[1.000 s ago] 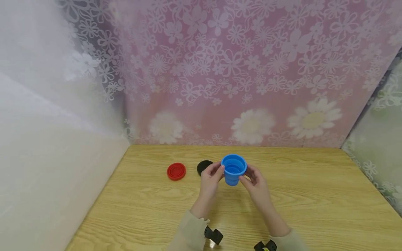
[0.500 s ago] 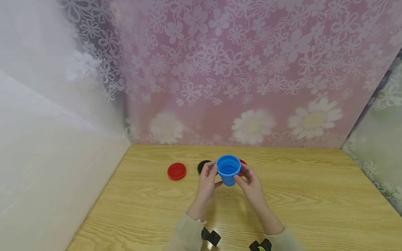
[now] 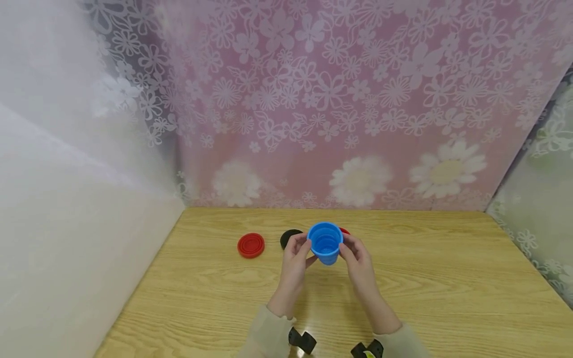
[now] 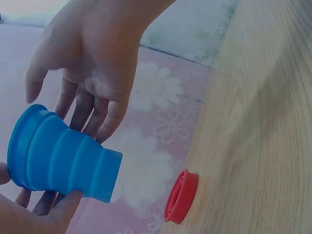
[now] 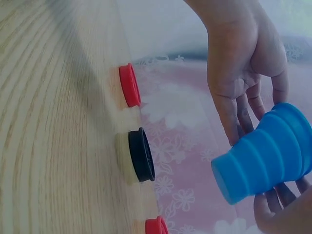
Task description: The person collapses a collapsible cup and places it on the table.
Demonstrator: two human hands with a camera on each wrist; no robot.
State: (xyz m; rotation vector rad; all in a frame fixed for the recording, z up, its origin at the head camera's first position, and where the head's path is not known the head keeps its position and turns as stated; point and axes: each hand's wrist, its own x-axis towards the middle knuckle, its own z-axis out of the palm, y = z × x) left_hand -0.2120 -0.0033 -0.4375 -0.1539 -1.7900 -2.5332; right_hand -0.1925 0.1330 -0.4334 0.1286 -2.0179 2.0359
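A blue collapsible cup (image 3: 325, 241), pulled out to its full ringed height, is held above the table, its mouth tipped toward the head camera. My left hand (image 3: 292, 268) grips its left side, thumb near the rim and fingers around the wall. On the opposite side, my right hand (image 3: 360, 266) holds it with the thumb by the rim. The left wrist view has the cup (image 4: 63, 153) on its side, with the left hand (image 4: 44, 214) low at the corner. In the right wrist view, the right hand (image 5: 290, 214) touches the cup (image 5: 265, 153) from below.
Behind the hands lie a flat red ringed disc (image 3: 251, 245), a black disc (image 3: 290, 238) partly covered by the left hand, and another red disc (image 3: 344, 230) mostly hidden by the cup. The wooden table (image 3: 201, 298) ends at a floral pink backdrop (image 3: 286, 124).
Both hands have shifted slightly left with the cup, uncovering part of the second red disc. The right thumb has moved higher, up to the rim.
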